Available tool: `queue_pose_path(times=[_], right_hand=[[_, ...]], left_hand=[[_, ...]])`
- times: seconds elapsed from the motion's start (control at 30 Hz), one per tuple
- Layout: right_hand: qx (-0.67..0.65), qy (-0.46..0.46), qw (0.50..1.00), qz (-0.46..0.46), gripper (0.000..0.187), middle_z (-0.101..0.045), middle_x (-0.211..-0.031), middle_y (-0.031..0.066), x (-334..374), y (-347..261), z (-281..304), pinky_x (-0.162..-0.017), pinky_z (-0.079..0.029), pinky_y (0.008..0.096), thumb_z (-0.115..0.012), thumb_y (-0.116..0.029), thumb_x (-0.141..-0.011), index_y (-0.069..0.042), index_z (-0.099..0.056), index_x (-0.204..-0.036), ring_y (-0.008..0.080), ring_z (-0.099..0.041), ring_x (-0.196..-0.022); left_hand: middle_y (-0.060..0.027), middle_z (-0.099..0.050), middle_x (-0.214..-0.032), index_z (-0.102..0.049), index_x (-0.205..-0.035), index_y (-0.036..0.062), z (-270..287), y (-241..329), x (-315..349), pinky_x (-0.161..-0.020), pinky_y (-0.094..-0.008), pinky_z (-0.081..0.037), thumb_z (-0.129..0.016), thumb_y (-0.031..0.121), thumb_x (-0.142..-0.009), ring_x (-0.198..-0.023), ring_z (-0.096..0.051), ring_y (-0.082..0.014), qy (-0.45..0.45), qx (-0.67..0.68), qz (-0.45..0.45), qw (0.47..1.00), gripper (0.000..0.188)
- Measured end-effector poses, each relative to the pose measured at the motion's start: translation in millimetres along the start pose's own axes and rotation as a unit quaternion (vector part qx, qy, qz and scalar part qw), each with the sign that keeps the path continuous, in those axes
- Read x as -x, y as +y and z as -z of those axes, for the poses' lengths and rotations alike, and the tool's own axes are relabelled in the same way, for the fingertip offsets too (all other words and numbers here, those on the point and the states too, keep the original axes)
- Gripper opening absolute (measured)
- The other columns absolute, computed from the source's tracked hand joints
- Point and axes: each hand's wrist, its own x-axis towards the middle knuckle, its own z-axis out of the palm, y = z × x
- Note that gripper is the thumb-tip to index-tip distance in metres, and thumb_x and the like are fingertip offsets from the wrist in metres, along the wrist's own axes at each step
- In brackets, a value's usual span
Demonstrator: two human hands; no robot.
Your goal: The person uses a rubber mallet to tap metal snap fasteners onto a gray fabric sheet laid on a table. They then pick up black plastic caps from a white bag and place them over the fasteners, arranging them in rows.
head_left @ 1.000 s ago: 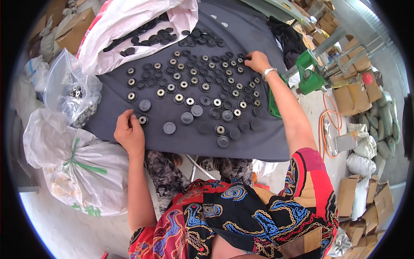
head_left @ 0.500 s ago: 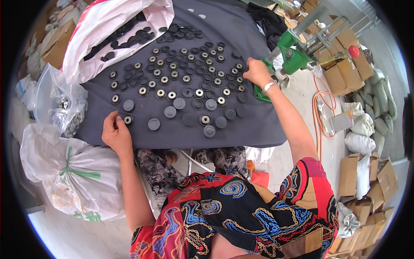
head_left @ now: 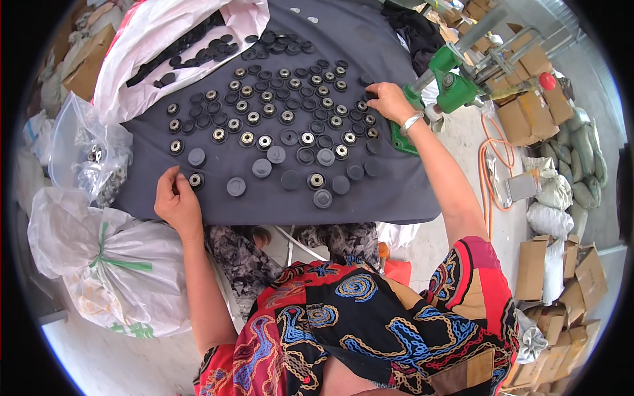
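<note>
On the dark cloth-covered table, my left hand rests at the near left edge, fingers loosely bent and slightly apart. Close to its thumb sits a round black cap with a metal bearing in it. At the right side, my right hand has thumb and forefinger apart, their tips close to another bearing in a black ring. A plain black cap lies just beyond those fingertips. Between my hands are loose rows of black rings, several with bearings, and grey-black caps nearer me.
A green hand press with a red knob stands at the right edge. A white sack spills black caps at the far left. A clear bag of metal parts and a tied white sack sit left. Cartons stand right.
My right hand has shifted slightly left and farther away, toward the bearings at the right edge of the group. My left hand stays almost still. The view has shifted slightly.
</note>
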Motion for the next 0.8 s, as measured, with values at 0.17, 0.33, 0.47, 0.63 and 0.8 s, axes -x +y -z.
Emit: queue_pose_path(times=[0.17, 0.33, 0.47, 0.63, 0.8], right_hand=[[0.058, -0.013, 0.998, 0.002, 0.038, -0.067, -0.1, 0.0214, -11, 10, -3, -0.089, -0.049, 0.0402, -0.073, -0.011, -0.073, 0.001, -0.067, -0.109, 0.0351, -0.063, -0.099], [0.085, 0.013, 0.996, -0.001, 0.031, -0.068, -0.097, 0.0206, -17, 18, 0, -0.088, -0.049, 0.0418, -0.073, -0.011, -0.073, 0.001, -0.068, -0.101, 0.035, -0.064, -0.096], [0.117, 0.067, 0.99, 0.029, 0.024, -0.068, -0.092, 0.019, 1, -8, 5, -0.084, -0.05, 0.0442, -0.071, -0.013, -0.075, 0.0, -0.068, -0.093, 0.0349, -0.064, -0.093], [0.044, -0.033, 0.998, 0.025, 0.021, -0.069, -0.092, 0.0164, 2, -20, -9, -0.082, -0.05, 0.0441, -0.069, -0.015, -0.077, -0.005, -0.068, -0.096, 0.034, -0.064, -0.092], [0.067, 0.037, 0.997, 0.013, 0.024, -0.069, -0.094, 0.0173, -4, -16, -14, -0.083, -0.05, 0.0431, -0.068, -0.017, -0.078, -0.004, -0.069, -0.099, 0.0348, -0.064, -0.094]], left_hand=[[-0.0082, -0.067, -0.08, -0.067, -0.093, -0.0006, -1, -2, 0, -0.06, -0.0282, -0.049, -0.061, 0.0, -0.082, -0.063, -0.06, -0.016, 0.005, 0.004, -0.007, 1.0, 0.012], [-0.007, -0.067, -0.08, -0.067, -0.095, -0.0006, 2, 1, 0, -0.061, -0.0265, -0.048, -0.061, 0.002, -0.084, -0.065, -0.059, -0.0134, -0.01, 0.004, 0.016, 1.0, 0.013], [-0.0045, -0.067, -0.08, -0.067, -0.097, -0.0005, -1, -2, 0, -0.063, -0.0242, -0.047, -0.061, 0.004, -0.086, -0.065, -0.057, -0.0092, -0.007, 0.014, 0.022, 1.0, 0.014], [-0.0074, -0.067, -0.08, -0.067, -0.094, 0.0, 0, 0, -1, -0.062, -0.0272, -0.049, -0.06, 0.002, -0.084, -0.065, -0.06, -0.0144, -0.002, -0.005, 0.003, 1.0, 0.013], [-0.0063, -0.067, -0.081, -0.067, -0.096, -0.0002, 0, -2, -1, -0.065, -0.0258, -0.049, -0.06, 0.004, -0.085, -0.068, -0.06, -0.0117, -0.011, -0.007, 0.011, 1.0, 0.014]])
